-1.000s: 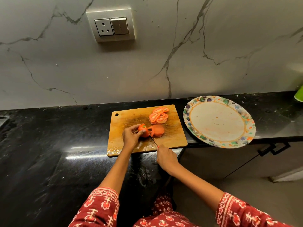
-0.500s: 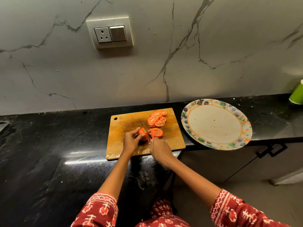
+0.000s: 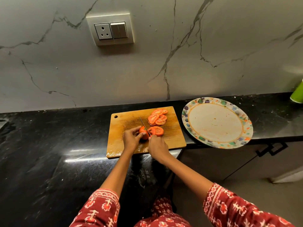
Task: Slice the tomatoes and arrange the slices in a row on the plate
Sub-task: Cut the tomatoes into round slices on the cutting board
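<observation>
Red tomato stub point(image 3: 143, 132) on the cutting board point(image 3: 121, 128), pinched by my left hand point(image 3: 131, 140). Right hand point(image 3: 157, 147) just beside it grips the knife point(image 3: 144, 125), blade running away from me, probably mid-cut. Plate point(image 3: 246, 128) right, bare.

Counts for you: 1 board point(image 3: 131, 148), 1 plate point(image 3: 246, 128), 1 knife point(image 3: 144, 124), 1 part-cut tomato point(image 3: 143, 131). You have 2 hands point(image 3: 131, 140) in view, both on the board. Slices: 1 pile point(image 3: 157, 117) at the board's far side, roughly 5 there, overlap makes the exact number unclear; 1 or 2 more slices point(image 3: 157, 130) just right of the knife. 0 slices on the plate. On the wall you see 1 socket point(image 3: 103, 31) and 1 switch block point(image 3: 118, 30). 1 green cup point(image 3: 297, 94) at the right edge.
</observation>
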Demonstrator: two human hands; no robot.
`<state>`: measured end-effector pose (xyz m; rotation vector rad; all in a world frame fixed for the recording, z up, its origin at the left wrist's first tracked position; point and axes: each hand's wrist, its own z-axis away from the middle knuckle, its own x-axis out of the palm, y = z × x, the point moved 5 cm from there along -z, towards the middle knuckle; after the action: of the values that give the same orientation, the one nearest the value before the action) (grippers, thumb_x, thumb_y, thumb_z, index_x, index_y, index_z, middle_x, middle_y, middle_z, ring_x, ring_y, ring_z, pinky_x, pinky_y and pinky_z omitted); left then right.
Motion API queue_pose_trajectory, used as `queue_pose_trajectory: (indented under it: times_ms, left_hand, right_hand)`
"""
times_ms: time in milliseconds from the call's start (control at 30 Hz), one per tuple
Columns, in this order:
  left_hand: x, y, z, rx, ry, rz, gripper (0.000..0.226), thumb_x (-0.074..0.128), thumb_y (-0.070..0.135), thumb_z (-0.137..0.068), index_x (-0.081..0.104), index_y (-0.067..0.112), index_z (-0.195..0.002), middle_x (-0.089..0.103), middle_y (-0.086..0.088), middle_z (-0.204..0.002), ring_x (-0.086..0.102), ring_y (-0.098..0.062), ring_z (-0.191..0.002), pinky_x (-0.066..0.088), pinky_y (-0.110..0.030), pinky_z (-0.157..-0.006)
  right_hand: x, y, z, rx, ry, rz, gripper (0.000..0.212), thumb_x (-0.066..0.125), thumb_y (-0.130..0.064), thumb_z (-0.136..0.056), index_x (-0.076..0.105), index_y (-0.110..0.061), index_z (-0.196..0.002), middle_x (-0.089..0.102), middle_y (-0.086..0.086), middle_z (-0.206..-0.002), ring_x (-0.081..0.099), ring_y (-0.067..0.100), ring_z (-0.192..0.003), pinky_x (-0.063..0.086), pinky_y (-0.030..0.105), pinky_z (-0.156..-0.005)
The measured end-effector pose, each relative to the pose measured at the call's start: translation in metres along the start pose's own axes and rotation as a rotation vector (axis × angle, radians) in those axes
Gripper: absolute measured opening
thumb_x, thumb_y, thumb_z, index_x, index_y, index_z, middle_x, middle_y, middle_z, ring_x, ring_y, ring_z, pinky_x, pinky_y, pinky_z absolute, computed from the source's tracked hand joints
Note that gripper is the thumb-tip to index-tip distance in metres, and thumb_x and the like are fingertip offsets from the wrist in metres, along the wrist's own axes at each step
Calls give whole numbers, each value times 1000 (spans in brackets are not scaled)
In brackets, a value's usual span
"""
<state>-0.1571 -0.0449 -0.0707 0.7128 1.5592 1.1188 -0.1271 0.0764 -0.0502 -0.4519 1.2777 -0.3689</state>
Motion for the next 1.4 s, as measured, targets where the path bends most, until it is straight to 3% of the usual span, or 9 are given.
queue_pose_trajectory:
  times_ms: [300,500,633,733,800,967,1400]
  left_hand:
    - [3,3,1,21,12,-26,42,71,0,-75,59,-7,-114,62,-20,-116,58,-23,-110,41,-10,-84]
    - [-3,-4,-2,-13,21,4,43,74,1,-72,61,-6,-112,64,-20,-113,59,-18,-105,44,-16,-83]
    - [-1,-1,-4,-16,11,-1,42,73,1,-72,61,-7,-112,63,-20,-113,57,-13,-100,41,-2,-73]
    - [1,-3,-4,-22,-7,-25,42,74,3,-72,62,-5,-112,64,-19,-113,60,-22,-107,42,-9,-79]
    - [-1,-3,-4,-14,-4,-39,42,74,3,-72,62,-5,-112,64,-19,-114,59,-25,-109,42,-5,-78]
    - [-3,-2,-5,0,10,-51,42,74,5,-73,61,-4,-113,64,-18,-114,58,-16,-105,42,-15,-84]
    - [-3,-7,-6,-29,26,-33,42,74,3,-72,62,-5,-112,64,-18,-113,60,-24,-108,44,-21,-86]
  right_hand:
    - [8,11,-2,-43,1,26,32,27,-21,-103,46,0,-118,56,21,-117,53,37,-110,41,39,-81]
    - [12,5,-8,-52,-5,38,33,27,-22,-103,47,0,-117,58,21,-116,54,38,-109,41,39,-79]
    - [9,5,-13,-57,0,36,33,26,-22,-103,45,0,-119,57,22,-118,53,39,-111,42,41,-82]
    - [14,13,-8,-75,0,52,32,28,-22,-103,45,0,-118,57,21,-116,54,38,-108,42,40,-79]
    - [18,16,-4,-87,1,60,32,27,-22,-103,46,0,-116,58,20,-115,55,37,-107,42,40,-78]
    - [18,11,-10,-67,-15,21,33,26,-21,-103,47,0,-116,58,21,-115,55,37,-107,41,38,-77]
    - [23,7,-19,-40,-35,1,32,28,-20,-102,47,1,-119,58,21,-118,53,38,-111,42,40,-82]
